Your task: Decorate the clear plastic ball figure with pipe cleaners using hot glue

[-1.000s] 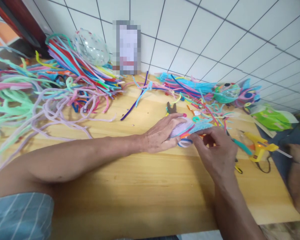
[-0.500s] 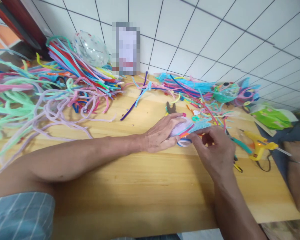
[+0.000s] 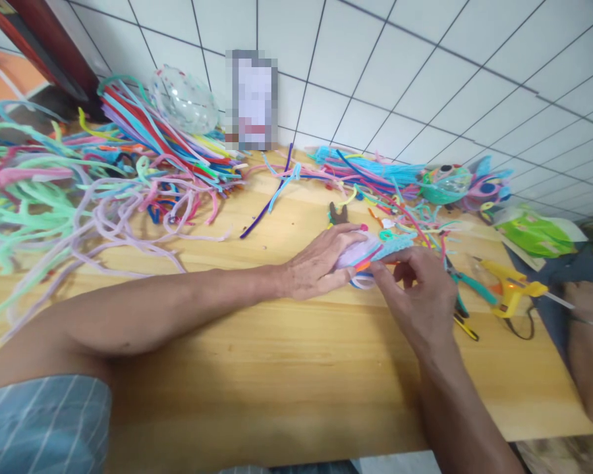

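pipe-cleaner bundle [image 3: 375, 253] is sitting clamped under the left hand [image 3: 319, 266]; right hand [image 3: 422, 299] is pinching its near end, best keeping both grips firm, twisting close.

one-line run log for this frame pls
left hand: grips lilac-and-blue pipe-cleaner craft piece | right hand: pinches its orange end | yellow glue gun: idle on wooden table

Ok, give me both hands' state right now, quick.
Left hand: closed on the pipe-cleaner piece, pressing it to the table.
Right hand: pinching the same piece at its orange strand.
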`<state>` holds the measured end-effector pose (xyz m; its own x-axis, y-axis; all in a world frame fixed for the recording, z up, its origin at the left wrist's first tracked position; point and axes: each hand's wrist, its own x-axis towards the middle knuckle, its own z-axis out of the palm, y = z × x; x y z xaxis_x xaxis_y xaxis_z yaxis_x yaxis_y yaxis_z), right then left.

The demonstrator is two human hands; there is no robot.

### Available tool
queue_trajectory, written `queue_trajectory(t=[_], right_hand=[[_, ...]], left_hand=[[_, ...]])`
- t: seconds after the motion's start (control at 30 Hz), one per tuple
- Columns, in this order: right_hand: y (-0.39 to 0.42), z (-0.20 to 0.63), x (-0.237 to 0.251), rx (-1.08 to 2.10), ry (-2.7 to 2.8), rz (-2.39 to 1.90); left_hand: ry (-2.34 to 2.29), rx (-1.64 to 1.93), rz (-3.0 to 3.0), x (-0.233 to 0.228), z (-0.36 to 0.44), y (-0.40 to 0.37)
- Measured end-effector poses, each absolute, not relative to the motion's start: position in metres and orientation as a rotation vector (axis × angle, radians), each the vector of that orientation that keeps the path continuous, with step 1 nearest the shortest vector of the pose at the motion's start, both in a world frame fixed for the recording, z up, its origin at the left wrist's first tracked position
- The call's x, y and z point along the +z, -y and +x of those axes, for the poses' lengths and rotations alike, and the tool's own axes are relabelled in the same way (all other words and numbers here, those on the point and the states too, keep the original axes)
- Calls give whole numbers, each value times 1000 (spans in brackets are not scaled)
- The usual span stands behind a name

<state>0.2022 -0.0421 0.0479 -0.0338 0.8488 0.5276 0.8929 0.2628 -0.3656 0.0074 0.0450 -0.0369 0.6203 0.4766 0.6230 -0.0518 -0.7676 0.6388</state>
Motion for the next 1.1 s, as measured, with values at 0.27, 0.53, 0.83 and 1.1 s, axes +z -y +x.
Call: queue_trajectory(t=[0.27,0.53,0.83,1.1], right_hand=[[41,202,47,-112,1887,-1558],[41,202,46,-107,1874,-1567],[42,201,46,-114,1883,-1538],[42,201,47,-84,1861,-1567]], left_hand=[[-271,1084,2178,-34,3,-46],[-284,1107,2184,-36,6,-48],[-276,1140,2183,-36,7,-49],[-287,1136,2173,-36,8,-49]])
